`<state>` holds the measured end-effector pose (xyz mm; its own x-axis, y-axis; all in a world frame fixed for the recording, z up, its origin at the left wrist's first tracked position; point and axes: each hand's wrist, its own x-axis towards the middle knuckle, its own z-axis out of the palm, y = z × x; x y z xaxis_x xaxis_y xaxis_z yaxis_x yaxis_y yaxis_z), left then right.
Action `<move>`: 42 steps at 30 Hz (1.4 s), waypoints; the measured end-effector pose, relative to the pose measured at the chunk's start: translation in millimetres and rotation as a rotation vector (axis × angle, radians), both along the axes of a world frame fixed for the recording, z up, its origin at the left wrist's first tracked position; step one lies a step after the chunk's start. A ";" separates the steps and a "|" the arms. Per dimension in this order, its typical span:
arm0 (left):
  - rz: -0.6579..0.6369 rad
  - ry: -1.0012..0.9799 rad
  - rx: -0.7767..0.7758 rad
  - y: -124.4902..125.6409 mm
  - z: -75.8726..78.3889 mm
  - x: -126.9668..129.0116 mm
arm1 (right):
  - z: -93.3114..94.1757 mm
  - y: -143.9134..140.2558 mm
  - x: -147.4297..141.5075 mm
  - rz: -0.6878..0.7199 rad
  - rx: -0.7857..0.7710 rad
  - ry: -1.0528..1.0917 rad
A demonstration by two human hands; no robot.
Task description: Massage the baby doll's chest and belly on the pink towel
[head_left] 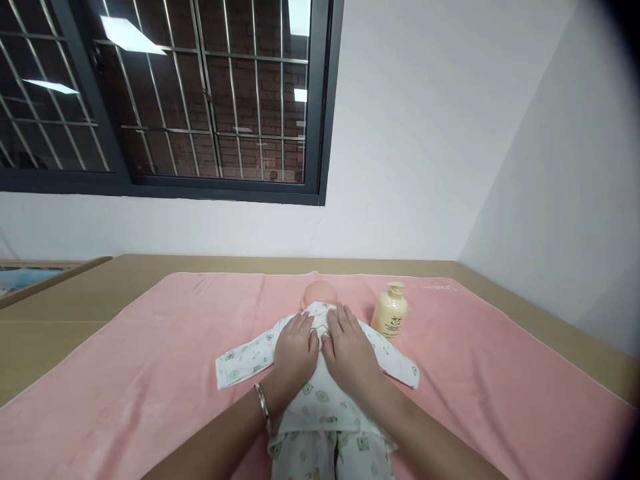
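Looking down, you have a wide tan table (60,313) running to the white walls, with a dark-framed barred window (165,100) above its far edge showing brick outside. Spread over most of the tabletop is a large pink terry towel (150,373); faint pale lettering sits near its far right corner, too small to read.

In the middle of the towel lies a baby doll in a white cotton garment printed with small green figures (325,407), on its back, bald head (320,292) pointing away from you and the sleeves stretched out to either side. The printed figures are too small to make out.

Your left hand (296,350) lies flat on the doll's chest, fingers together and extended, gripping nothing; a silver bangle (262,403) circles that wrist. Your right hand (350,350) rests flat just beside it on the same chest, thumbs nearly touching, fingers reaching to the collar, likewise holding nothing.

Just to the right of the doll's head stands a cream-yellow plastic pump bottle (390,313), upright on the towel, apart from your hands. It bears a small dark emblem and lines of print, not legible from here.
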<state>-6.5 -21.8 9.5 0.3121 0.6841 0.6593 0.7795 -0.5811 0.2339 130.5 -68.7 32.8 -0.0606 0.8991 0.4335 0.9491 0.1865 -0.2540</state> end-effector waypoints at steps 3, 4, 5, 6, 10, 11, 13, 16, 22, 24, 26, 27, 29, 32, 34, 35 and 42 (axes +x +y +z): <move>0.001 -0.010 0.015 1.8 -2.5 -0.1 | -1.8 1.4 0.2 0.062 0.002 0.017; 0.001 -0.017 0.024 2.4 -3.7 0.0 | -2.2 1.8 0.5 0.074 -0.014 0.025; 0.003 -0.025 0.033 3.1 -5.0 0.2 | -2.4 2.2 0.8 0.072 -0.017 0.033; 0.006 -0.033 0.041 3.8 -6.2 0.3 | -2.4 2.5 1.2 0.059 0.001 0.041; 0.003 -0.040 0.060 4.4 -7.8 0.1 | -2.2 3.2 1.9 0.050 0.039 0.073; 0.001 -0.034 0.064 3.4 -6.6 -0.3 | -2.5 3.4 1.7 0.066 0.004 0.084; 0.006 -0.011 0.086 0.0 -2.3 -1.0 | -3.0 3.7 1.1 0.082 -0.052 0.108; 0.000 0.033 0.154 -6.0 5.7 -2.4 | -1.2 2.4 0.3 0.037 -0.032 0.132; -0.077 -0.076 0.084 -7.9 15.9 -1.6 | 26.8 -4.3 13.3 0.181 -0.238 0.139; -0.137 -0.216 0.003 -9.8 24.1 4.2 | 44.3 -5.1 27.9 0.185 -0.187 0.167; -0.231 -0.412 -0.150 -14.1 37.9 16.1 | 61.3 -4.4 48.0 0.094 -0.080 0.192; -0.290 -0.527 -0.260 -16.2 46.4 24.7 | 68.2 -3.2 59.4 0.022 -0.025 0.196; -0.415 -0.787 -0.534 -18.2 64.9 46.8 | 76.8 1.1 83.0 -0.104 0.065 0.179; -0.619 -1.222 -1.041 -10.0 89.6 86.9 | 76.1 11.4 113.8 -0.180 0.097 0.124; -0.678 -1.392 -1.362 1.8 100.9 112.3 | 70.5 18.4 127.2 -0.168 0.058 0.093; -0.679 -1.458 -1.448 8.4 104.7 123.1 | 67.6 21.2 131.4 -0.160 0.039 0.077; -0.471 -1.609 -1.654 36.0 109.6 155.4 | 64.9 24.4 134.5 -0.172 -0.010 0.084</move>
